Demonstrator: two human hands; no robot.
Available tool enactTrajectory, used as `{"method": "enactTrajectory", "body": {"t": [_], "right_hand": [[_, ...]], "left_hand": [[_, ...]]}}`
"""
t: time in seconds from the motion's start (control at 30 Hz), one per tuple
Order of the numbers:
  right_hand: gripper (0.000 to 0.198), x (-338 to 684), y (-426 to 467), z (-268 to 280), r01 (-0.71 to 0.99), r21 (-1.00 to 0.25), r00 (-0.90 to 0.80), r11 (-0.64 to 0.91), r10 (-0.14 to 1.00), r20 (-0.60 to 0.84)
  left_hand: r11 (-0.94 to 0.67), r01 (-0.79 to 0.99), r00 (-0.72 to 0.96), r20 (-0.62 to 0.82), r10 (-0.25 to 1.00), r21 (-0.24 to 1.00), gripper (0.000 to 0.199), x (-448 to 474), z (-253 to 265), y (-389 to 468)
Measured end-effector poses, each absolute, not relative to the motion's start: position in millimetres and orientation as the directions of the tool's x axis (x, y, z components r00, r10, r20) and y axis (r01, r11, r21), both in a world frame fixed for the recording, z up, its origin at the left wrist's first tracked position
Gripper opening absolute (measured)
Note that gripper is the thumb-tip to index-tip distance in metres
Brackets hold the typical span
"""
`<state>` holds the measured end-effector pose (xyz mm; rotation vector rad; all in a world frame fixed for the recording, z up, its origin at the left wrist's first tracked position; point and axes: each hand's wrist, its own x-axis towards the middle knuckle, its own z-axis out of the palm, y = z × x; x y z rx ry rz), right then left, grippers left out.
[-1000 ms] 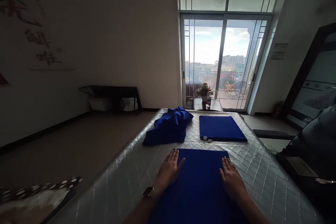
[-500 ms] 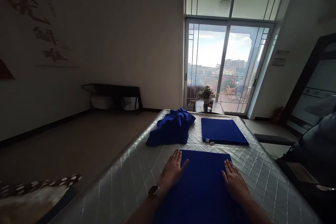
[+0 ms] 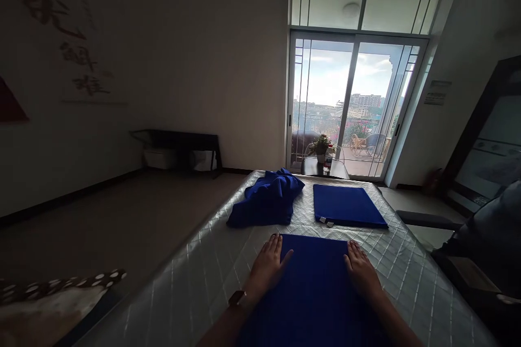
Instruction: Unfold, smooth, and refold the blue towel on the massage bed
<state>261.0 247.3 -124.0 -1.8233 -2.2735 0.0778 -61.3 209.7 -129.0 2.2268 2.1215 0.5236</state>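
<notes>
Folded blue cloth [image 3: 313, 282], near on quilted mattress [image 3: 195, 282]: soft, light, likely best lifted at side edges; left hand [image 3: 266, 267] and right hand [image 3: 362, 274] pressed flat, open, gripping nothing.

Daylight enters through a sliding glass door [image 3: 356, 105]; a dark bench [image 3: 179, 143] stands along the dim wall [image 3: 183, 54].

Light: dim indoors, daylight only from the glass door [image 3: 353, 105] ahead
Glare: sky outside blown out
Shadows: walls and foreground murky
Distortion: wide-angle bending at edges
Focus: fairly sharp, no blur
</notes>
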Motion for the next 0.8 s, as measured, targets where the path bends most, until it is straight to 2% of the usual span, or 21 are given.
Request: {"method": "enactTrajectory", "body": {"t": [0.43,0.67,0.8], "right_hand": [[0.064,262,244,-119,0.957,-0.187,-0.2,0.223,0.97,0.135],[0.065,263,243,-121,0.95,-0.241,-0.17,0.199,0.976,0.134],[0.064,263,243,-122,0.946,-0.261,-0.16,0.191,0.978,0.134]], "left_hand": [[-0.074,0.974,0.014,0.269,0.963,0.214,0.075,-60,-134,209],[-0.073,0.984,0.04,0.195,0.98,0.164,0.083,-60,-129,212],[0.049,0.995,-0.057,0.09,0.994,0.089,0.097,-48,-108,224]]}}
